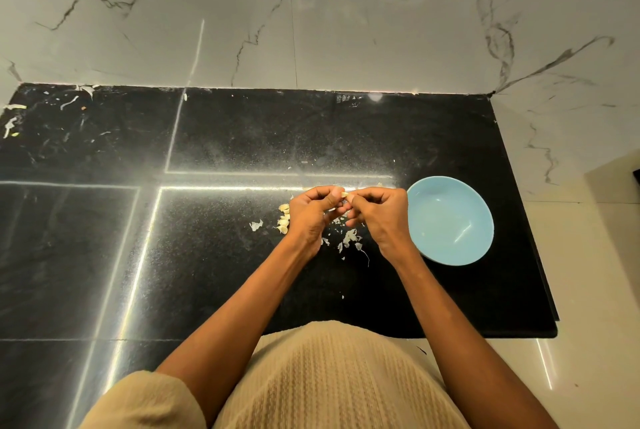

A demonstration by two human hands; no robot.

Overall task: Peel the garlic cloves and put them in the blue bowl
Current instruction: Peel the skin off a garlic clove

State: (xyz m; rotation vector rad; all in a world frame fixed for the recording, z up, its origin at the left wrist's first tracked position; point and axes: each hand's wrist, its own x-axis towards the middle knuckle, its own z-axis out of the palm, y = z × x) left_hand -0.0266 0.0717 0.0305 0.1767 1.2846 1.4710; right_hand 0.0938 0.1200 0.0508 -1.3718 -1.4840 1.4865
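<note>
While pinched between them, garlic clove (344,194) in left hand (311,212) and right hand (375,212), grips closed.

My hands (313,212) (379,212) meet above the black counter (242,137). Directly right stands the blue bowl (450,220), just beside my right wrist. Loose cloves (284,219) lie left, peel scraps (349,238) beneath. The far counter is bare up to the marble wall (311,30).
</note>
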